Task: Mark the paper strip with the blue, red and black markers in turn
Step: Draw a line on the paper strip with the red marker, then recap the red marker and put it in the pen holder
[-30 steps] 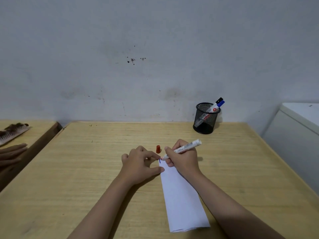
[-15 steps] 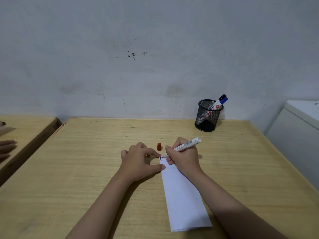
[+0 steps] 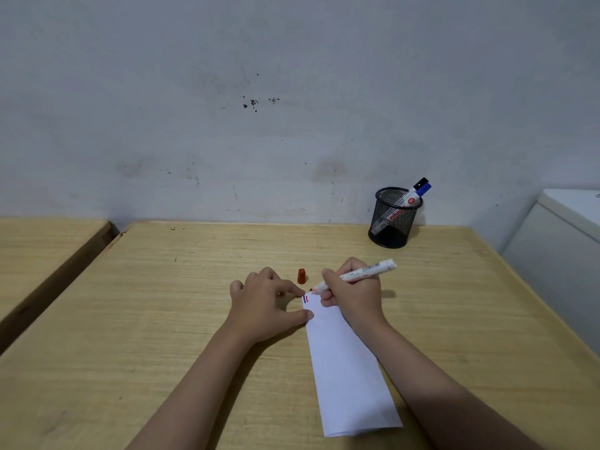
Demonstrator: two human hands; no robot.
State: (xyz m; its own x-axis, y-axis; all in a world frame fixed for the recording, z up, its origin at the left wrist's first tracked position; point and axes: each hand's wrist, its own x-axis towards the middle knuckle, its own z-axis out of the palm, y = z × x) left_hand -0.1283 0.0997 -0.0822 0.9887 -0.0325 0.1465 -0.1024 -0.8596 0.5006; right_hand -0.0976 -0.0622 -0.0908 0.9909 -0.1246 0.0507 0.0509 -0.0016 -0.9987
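Note:
A white paper strip (image 3: 347,371) lies lengthwise on the wooden table (image 3: 162,319). Near its far left corner there is a blue mark with a short red mark beside it (image 3: 306,299). My right hand (image 3: 354,293) grips the uncapped red marker (image 3: 363,273), whose tip hovers just past the strip's far edge. My left hand (image 3: 264,303) presses the strip's far left edge with finger and thumb. The red cap (image 3: 301,276) stands on the table behind my hands. The blue and black markers (image 3: 418,190) lean in a black mesh cup (image 3: 391,222).
The mesh cup stands at the back right by the grey wall. A second wooden table (image 3: 39,251) sits to the left across a narrow gap. A white cabinet (image 3: 558,251) stands at the right edge.
A red mark has appeared beside the blue one on the strip. The marker tip has lifted slightly off the paper. The other person's hand at far left is out of view.

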